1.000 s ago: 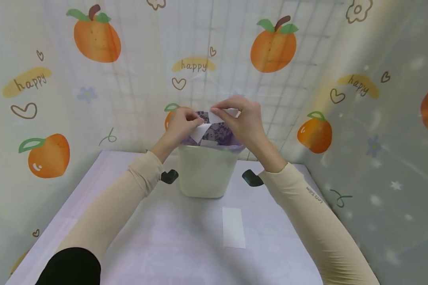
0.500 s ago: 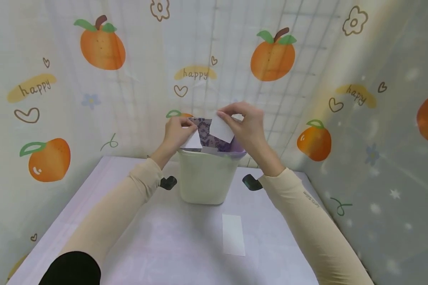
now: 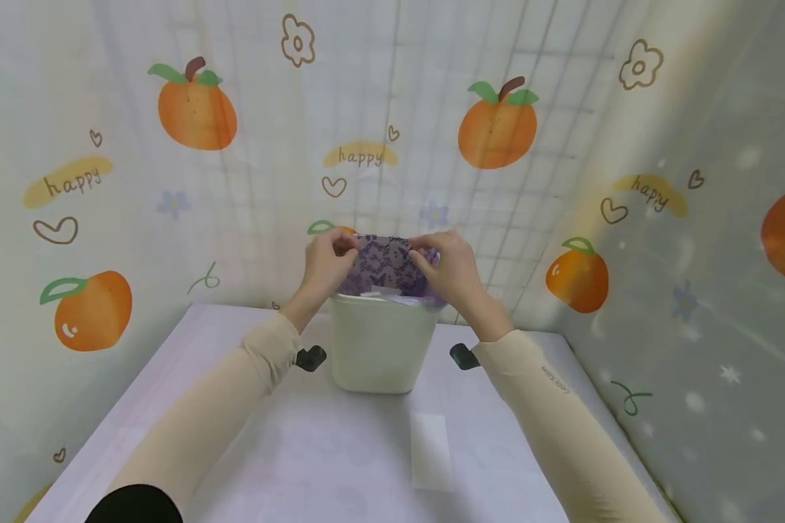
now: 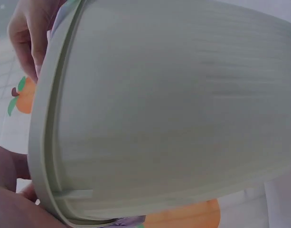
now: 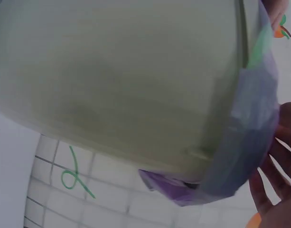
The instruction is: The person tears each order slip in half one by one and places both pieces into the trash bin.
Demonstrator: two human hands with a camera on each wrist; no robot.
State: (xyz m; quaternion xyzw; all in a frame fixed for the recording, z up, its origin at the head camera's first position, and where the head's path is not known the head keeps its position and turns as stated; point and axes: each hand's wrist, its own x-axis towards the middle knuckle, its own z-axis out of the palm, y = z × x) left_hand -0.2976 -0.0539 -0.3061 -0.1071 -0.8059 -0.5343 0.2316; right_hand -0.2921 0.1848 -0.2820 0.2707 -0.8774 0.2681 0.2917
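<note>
In the head view a pale green bin point(image 3: 382, 345) stands upright on the table. Dark purple floral-patterned material point(image 3: 384, 261) fills its mouth. My left hand point(image 3: 323, 265) is above its left side, thumb and index finger just apart and no paper showing between them. Opposite it, my right hand point(image 3: 451, 265) has its fingertips at the pattern's right edge, also without visible paper. In the right wrist view, the fingers are spread beside a light purple liner point(image 5: 249, 123) folded over the rim. A small white piece point(image 3: 384, 291) shows at the front rim. The bin's depth is hidden.
A white paper strip point(image 3: 431, 452) lies on the white table point(image 3: 327, 465) in front of the bin. Curtains printed with oranges point(image 3: 497, 134) hang behind and at both sides. Dark wrist mounts point(image 3: 310, 358) flank the bin.
The two white paper pieces pinched in my hands earlier are gone from my fingers. Both hands sit lower against the bin. The head view has tilted up slightly.
</note>
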